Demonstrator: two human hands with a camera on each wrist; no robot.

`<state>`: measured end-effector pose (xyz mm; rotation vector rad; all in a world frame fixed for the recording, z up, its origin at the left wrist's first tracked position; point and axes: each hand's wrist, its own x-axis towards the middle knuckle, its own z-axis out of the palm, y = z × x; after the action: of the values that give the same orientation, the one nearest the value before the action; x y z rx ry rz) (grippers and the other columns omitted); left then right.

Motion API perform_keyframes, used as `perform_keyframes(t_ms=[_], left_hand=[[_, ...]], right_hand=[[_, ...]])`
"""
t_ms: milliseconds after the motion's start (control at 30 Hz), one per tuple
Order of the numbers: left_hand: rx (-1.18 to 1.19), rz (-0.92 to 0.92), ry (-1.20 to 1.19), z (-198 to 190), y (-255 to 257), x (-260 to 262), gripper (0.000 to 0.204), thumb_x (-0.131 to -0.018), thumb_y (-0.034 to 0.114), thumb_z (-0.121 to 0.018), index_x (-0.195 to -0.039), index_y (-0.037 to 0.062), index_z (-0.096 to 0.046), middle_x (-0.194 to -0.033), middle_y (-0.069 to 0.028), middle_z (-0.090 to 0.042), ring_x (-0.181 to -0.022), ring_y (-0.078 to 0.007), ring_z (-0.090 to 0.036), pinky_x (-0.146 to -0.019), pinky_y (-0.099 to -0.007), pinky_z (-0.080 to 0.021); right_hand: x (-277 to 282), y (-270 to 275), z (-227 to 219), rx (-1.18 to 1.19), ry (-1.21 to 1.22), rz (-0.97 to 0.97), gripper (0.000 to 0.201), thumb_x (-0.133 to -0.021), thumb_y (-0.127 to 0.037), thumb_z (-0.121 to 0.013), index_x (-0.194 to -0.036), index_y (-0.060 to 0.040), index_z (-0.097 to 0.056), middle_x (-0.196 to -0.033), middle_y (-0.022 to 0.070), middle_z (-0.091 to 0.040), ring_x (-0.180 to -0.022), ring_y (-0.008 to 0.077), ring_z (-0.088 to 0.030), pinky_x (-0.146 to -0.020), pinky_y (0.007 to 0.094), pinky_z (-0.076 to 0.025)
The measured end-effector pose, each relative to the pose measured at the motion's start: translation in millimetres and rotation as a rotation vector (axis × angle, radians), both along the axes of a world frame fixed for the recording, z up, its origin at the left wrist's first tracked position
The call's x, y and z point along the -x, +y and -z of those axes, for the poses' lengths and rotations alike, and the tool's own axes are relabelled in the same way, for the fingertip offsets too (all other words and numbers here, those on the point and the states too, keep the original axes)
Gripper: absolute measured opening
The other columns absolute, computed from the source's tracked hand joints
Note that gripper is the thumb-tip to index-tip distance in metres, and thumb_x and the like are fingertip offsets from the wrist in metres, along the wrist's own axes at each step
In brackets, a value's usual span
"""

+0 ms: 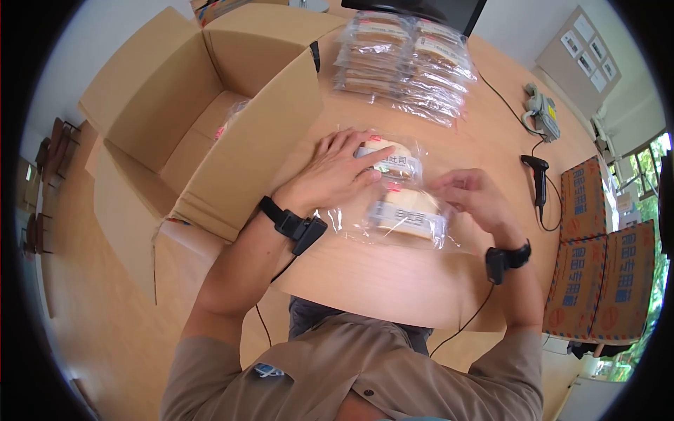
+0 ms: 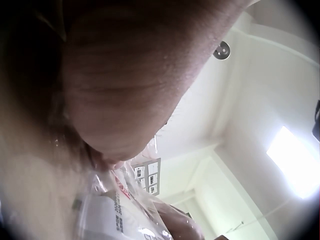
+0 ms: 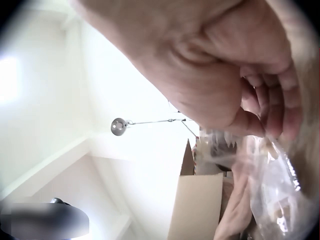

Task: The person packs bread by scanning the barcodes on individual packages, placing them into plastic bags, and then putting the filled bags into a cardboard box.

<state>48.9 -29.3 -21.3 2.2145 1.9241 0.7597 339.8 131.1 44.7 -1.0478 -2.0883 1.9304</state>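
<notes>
Two clear bags of sliced bread lie on the table in front of me, each with a white printed label and a red mark. My left hand (image 1: 335, 174) rests with extended fingers across the left side of the farther bread bag (image 1: 399, 158). At the right edge of the nearer bread bag (image 1: 407, 212), my right hand (image 1: 479, 200) pinches the plastic between thumb and fingers. The right wrist view shows the thumb (image 3: 245, 122) meeting the fingers at the crinkled bag edge (image 3: 280, 170). In the left wrist view, the printed label (image 2: 102, 217) sits just below the hand.
A large open cardboard box (image 1: 263, 133) stands at left, with a plastic-wrapped item inside. Stacked bread bags (image 1: 404, 63) occupy the table's far side, before a monitor (image 1: 421, 12). A barcode scanner (image 1: 537, 179) and a grey device (image 1: 542, 116) lie right, beside printed cartons (image 1: 604, 274).
</notes>
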Motion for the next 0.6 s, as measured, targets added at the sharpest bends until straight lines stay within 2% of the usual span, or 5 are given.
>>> perform_keyframes(t_ms=[200,333,433,500,600], left_hand=[[-0.019,-0.015,-0.009,5.5,4.5,-2.0,0.053,-0.109,0.034,-0.06,-0.161,0.0261,-0.057,-0.163,-0.0138,-0.045,-0.154,-0.0406,-0.035,-0.127,-0.0562,-0.026],[-0.052,-0.015,-0.023,9.8,4.5,1.5,0.054,-0.107,0.036,-0.063,-0.16,0.0264,-0.058,-0.163,-0.0147,-0.045,-0.153,-0.0401,-0.036,-0.127,-0.0565,-0.026],[-0.08,-0.032,-0.046,10.7,1.6,0.0,0.055,-0.106,0.036,-0.064,-0.16,0.0261,-0.058,-0.163,-0.0165,-0.045,-0.153,-0.0398,-0.036,-0.127,-0.0565,-0.026],[-0.065,-0.028,-0.056,9.9,2.0,1.6,0.056,-0.106,0.035,-0.064,-0.16,0.0257,-0.058,-0.164,-0.0173,-0.045,-0.153,-0.0398,-0.036,-0.127,-0.0565,-0.026],[-0.039,-0.01,-0.088,5.6,-0.2,0.6,0.055,-0.106,0.032,-0.065,-0.16,0.025,-0.058,-0.164,-0.0184,-0.044,-0.153,-0.0398,-0.036,-0.128,-0.0559,-0.025]], right_hand=[[-48.1,7.6,-109.4,-0.522,0.05,0.213,0.017,-0.097,-0.006,-0.064,-0.105,0.0009,-0.078,-0.092,0.0027,-0.074,-0.075,0.0079,-0.065,-0.066,0.0254,-0.052],[-25.2,-8.9,-185.5,-0.862,0.162,0.3,0.018,-0.102,-0.009,-0.062,-0.107,0.0001,-0.077,-0.098,0.0018,-0.073,-0.077,0.0052,-0.061,-0.065,0.0225,-0.046],[32.8,-14.9,-215.1,-0.953,0.492,0.083,0.021,-0.106,-0.013,-0.063,-0.115,0.0002,-0.076,-0.103,0.0022,-0.073,-0.084,0.0049,-0.063,-0.071,0.0222,-0.048],[96.2,-55.4,-230.1,-0.874,0.515,-0.025,0.026,-0.11,-0.017,-0.061,-0.124,0.002,-0.071,-0.106,-0.0007,-0.068,-0.086,0.004,-0.059,-0.075,0.0202,-0.046],[185.7,-78.5,-215.5,-0.785,0.643,-0.279,0.026,-0.108,-0.018,-0.065,-0.123,0.0012,-0.076,-0.109,0.0042,-0.075,-0.089,0.0063,-0.068,-0.077,0.0242,-0.057]])
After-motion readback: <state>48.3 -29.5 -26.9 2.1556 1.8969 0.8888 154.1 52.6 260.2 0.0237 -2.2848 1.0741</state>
